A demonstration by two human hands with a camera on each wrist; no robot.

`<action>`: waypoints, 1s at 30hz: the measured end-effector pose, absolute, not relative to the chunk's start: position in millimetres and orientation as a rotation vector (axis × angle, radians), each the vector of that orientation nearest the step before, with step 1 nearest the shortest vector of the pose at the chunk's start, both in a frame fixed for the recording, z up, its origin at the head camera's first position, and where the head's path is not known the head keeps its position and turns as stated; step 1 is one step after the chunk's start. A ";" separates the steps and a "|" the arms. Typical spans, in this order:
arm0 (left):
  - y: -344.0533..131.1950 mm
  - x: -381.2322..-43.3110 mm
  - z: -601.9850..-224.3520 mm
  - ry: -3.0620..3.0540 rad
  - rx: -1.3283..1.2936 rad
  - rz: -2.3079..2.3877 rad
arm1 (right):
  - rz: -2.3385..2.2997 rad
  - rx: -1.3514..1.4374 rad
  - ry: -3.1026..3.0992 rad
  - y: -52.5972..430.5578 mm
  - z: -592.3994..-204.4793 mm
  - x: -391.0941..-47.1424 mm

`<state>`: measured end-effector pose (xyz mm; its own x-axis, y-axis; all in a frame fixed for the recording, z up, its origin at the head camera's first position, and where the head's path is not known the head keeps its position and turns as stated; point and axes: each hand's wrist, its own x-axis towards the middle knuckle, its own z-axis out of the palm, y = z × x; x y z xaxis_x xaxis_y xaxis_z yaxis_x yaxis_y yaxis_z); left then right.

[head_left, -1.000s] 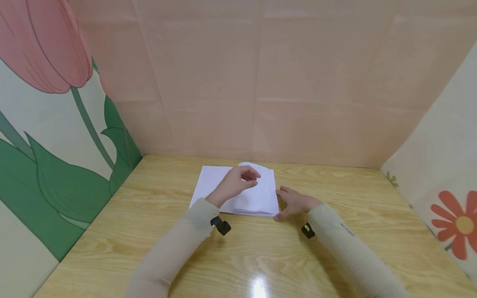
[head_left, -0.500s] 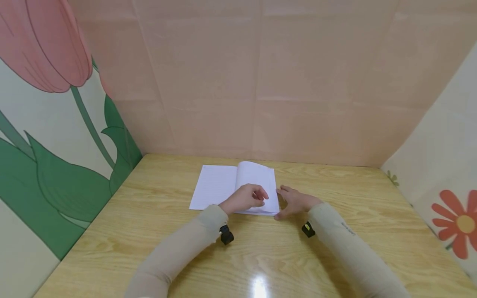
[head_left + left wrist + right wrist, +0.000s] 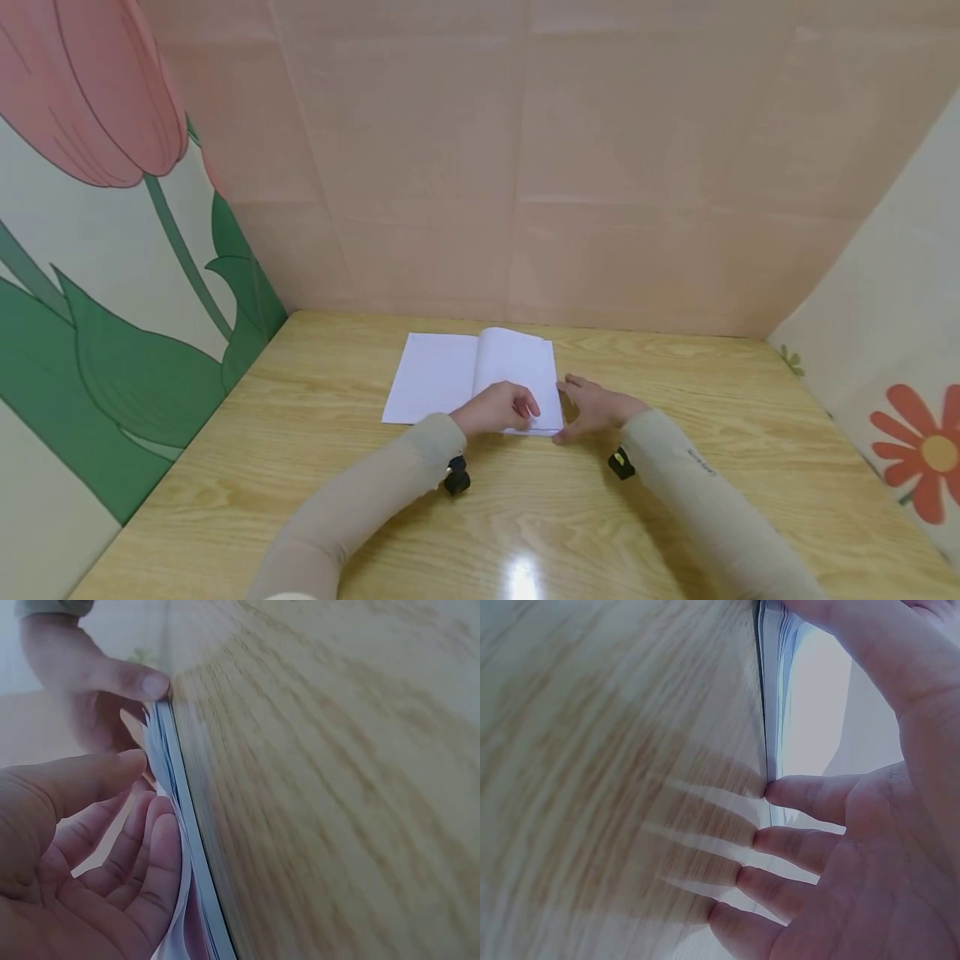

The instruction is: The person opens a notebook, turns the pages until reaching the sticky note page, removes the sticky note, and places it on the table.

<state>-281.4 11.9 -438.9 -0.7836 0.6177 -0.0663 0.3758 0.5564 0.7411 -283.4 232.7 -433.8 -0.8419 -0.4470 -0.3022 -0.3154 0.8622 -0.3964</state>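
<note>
An open notebook (image 3: 432,377) with white, faintly lined pages lies on the wooden table, its right-hand leaves bulging up near the spine. My left hand (image 3: 497,407) is over the near part of the right page (image 3: 517,358), fingers loosely bent. In the left wrist view, its fingertips (image 3: 166,844) touch the leaves at the near edge; whether a single leaf is between thumb and fingers cannot be told. My right hand (image 3: 600,408) rests at the notebook's right side, thumb by the near corner and fingers (image 3: 806,801) extended against the edge and table.
The wooden table (image 3: 300,467) extends around the notebook on all sides. A plain peach backdrop (image 3: 510,167) stands behind it. Side panels carry a painted tulip (image 3: 97,92) on the left and a red flower (image 3: 937,454) on the right.
My left hand has come down from above the middle of the notebook to the near edge of the right page. My right hand has stayed at the right edge.
</note>
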 end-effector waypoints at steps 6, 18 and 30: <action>14.4 -282.5 -437.4 2.505 0.795 1.010 | -0.477 -0.583 2.644 233.9 -435.3 -284.7; 16.2 -284.2 -438.7 2.542 0.802 0.967 | -0.479 -0.585 2.649 233.3 -433.0 -283.8; 13.3 -286.0 -438.1 2.557 0.834 0.922 | -0.451 -0.565 2.640 233.8 -433.8 -286.0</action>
